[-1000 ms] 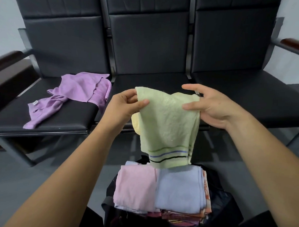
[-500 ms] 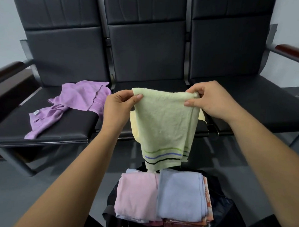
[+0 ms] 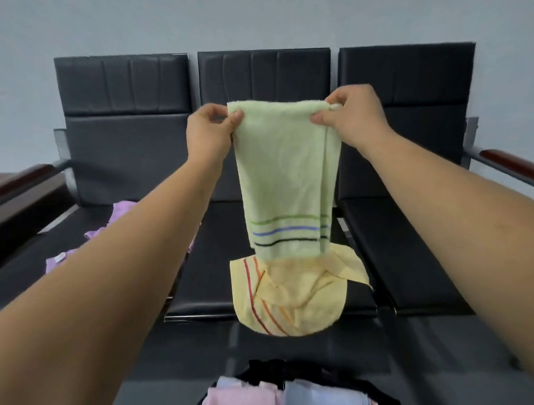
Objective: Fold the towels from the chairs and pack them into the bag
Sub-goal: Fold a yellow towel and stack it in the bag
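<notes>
1. Raised higher, left hand (image 3: 209, 132) and right hand (image 3: 352, 120) each pinch a top corner of the hanging green towel (image 3: 286, 178).
2. Yellow towel (image 3: 295, 298) drapes the middle seat's (image 3: 213, 276) edge below it.
3. Purple towel (image 3: 123, 210) lies left; bag (image 3: 267, 366) holds folded towels (image 3: 321, 400).

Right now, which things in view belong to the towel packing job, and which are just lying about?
Job in hand: green towel, held up for folding; yellow towel and purple towel on the chairs; bag holding folded pink towel and blue towel.
Just there: wooden armrests; grey wall; floor.
</notes>
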`<state>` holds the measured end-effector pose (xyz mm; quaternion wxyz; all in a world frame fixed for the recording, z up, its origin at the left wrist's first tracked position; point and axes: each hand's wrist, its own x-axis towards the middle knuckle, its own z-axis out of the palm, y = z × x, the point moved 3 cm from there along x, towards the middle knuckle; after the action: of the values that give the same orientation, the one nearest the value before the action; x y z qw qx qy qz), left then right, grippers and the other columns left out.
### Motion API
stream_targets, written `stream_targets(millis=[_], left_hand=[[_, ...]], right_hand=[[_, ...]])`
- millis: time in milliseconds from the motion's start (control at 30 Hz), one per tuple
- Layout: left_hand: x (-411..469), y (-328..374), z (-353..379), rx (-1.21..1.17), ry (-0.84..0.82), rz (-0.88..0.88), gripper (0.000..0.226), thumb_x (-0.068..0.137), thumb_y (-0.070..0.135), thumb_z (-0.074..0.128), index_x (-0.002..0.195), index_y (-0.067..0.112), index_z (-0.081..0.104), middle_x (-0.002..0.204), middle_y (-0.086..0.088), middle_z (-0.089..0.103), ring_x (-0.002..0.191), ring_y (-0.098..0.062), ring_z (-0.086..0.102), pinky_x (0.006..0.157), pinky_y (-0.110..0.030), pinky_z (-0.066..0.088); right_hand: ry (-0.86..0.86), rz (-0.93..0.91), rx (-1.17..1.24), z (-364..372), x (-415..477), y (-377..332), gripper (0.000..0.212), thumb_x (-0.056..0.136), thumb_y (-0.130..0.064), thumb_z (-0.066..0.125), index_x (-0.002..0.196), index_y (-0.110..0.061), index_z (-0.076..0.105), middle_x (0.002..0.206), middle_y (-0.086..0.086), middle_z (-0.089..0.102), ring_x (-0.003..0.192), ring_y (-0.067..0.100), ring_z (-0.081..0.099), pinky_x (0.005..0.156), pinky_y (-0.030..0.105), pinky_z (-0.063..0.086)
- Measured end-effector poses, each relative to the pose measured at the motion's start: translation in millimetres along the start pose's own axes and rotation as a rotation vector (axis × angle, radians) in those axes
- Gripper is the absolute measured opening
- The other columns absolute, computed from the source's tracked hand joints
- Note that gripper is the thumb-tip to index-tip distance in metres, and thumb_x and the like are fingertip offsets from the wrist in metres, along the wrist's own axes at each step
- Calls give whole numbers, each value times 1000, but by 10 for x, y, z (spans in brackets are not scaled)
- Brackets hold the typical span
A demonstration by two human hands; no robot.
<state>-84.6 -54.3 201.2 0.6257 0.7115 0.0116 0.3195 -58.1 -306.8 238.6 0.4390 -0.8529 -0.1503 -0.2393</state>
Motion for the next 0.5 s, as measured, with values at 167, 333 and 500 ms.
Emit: stream_targets(millis=[167,333,500], left_hand=[[-40,-184,-23,-16,-109,18,19,88,25,76,106,19,71,91,1,77,93,-20,74,91,-42,59],[-624,-905,-132,24,-335,-99,8,99,15,63,92,16,66,92,-4,72,85,-20,65,76,-32,56],[-1012,-1552,-272,62,-583,-379,11,98,16,64,89,15,60,86,-9,59,83,-25,53,68,-33,54]], right_hand=[[-23,12,28,120,-171,186,22,82,-29,84,97,-19,72,101,-5,65,94,11,59,84,31,48],[-291,63,-20,453,-815,745,18,77,-23,88,85,-15,74,95,-6,68,87,9,61,82,30,48],[-709,353,132,735,-1294,1190,19,81,-20,85,93,-9,74,76,-2,71,72,12,66,69,32,54]])
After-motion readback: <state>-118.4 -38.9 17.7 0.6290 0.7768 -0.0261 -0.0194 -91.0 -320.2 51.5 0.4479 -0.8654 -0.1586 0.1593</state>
